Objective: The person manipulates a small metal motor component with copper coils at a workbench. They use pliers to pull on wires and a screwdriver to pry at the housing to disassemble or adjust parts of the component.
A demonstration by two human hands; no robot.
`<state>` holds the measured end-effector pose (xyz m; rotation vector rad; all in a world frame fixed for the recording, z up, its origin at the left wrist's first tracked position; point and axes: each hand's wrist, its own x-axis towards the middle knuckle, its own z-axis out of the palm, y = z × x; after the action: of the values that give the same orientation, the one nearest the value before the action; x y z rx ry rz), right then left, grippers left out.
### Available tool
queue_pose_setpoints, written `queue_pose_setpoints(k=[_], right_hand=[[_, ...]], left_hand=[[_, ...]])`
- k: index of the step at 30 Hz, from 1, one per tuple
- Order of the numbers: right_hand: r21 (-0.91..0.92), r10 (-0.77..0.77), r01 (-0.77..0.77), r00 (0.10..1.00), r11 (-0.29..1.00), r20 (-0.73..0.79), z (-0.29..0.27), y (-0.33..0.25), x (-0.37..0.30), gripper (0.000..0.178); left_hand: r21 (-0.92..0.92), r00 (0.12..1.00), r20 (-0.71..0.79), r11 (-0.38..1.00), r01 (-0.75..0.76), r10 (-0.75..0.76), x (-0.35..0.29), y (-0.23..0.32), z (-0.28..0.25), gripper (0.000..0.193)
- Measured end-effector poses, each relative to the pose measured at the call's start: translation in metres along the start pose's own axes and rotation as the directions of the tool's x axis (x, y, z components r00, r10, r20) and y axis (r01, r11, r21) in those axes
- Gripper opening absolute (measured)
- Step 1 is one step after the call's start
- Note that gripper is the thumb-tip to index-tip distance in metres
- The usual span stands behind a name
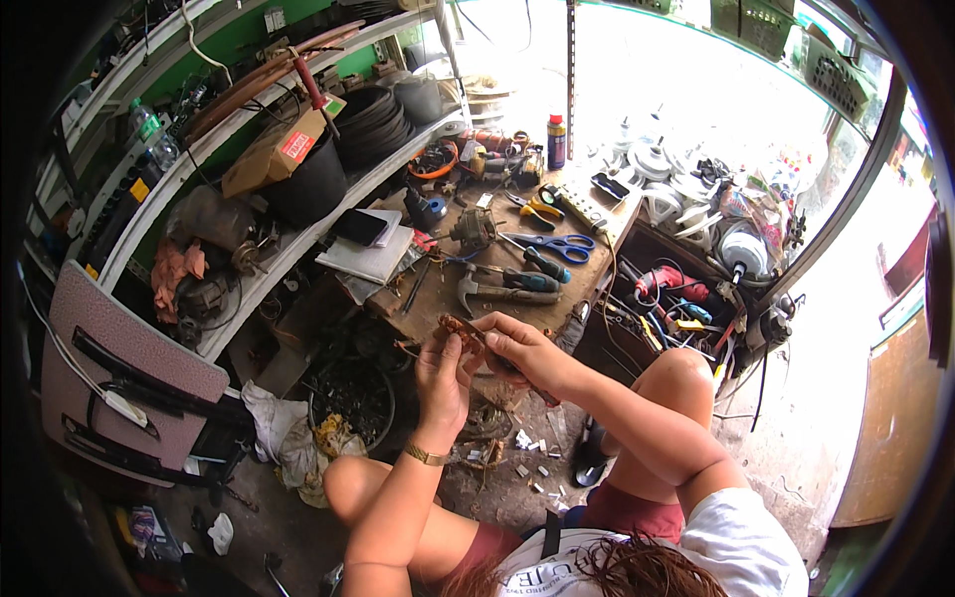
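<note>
In front of the table's near edge both hands meet around a small copper-brown piece (pixel 454 323) that looks like a bundle of wound wire. My left hand (pixel 444 378) pinches it from below, fingers pointing up. My right hand (pixel 519 348) is closed against its right side, around a dark, slim tool whose kind I cannot make out; a reddish end (pixel 549 399) shows under that hand. Just beyond lies a claw hammer (pixel 507 291) on the wooden table (pixel 418 316). Blue-handled scissors (pixel 557 245) and yellow-handled pliers (pixel 537 207) rest farther back.
A small motor (pixel 474 229), a spray can (pixel 556 142) and a power strip (pixel 575 207) stand or lie on the table. To the right is a crate of tools (pixel 668 298); at left, a shelf (pixel 269 284) and a bin of scraps (pixel 353 398). White bits litter the floor.
</note>
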<state>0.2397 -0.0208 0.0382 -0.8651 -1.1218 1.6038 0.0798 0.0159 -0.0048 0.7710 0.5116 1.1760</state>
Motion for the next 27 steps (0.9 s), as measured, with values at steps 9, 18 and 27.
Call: queue_pose_setpoints(k=[9, 18, 27], right_hand=[[-0.813, -0.381, 0.155, 0.92, 0.561, -0.088, 0.015, 0.001, -0.008, 0.047], [-0.888, -0.483, 0.155, 0.872, 0.432, -0.082, 0.024, 0.005, -0.011, 0.047], [-0.898, -0.481, 0.084, 0.864, 0.431, -0.15, 0.027, 0.009, -0.009, 0.04]], left_hand=[[0.189, 0.984, -0.055, 0.969, -0.157, 0.17, -0.001, -0.001, -0.002, 0.022], [0.3, 0.965, -0.046, 0.925, -0.233, 0.258, -0.002, -0.007, -0.004, 0.019], [0.295, 0.965, -0.137, 0.939, -0.175, 0.223, -0.006, -0.014, 0.005, 0.013]])
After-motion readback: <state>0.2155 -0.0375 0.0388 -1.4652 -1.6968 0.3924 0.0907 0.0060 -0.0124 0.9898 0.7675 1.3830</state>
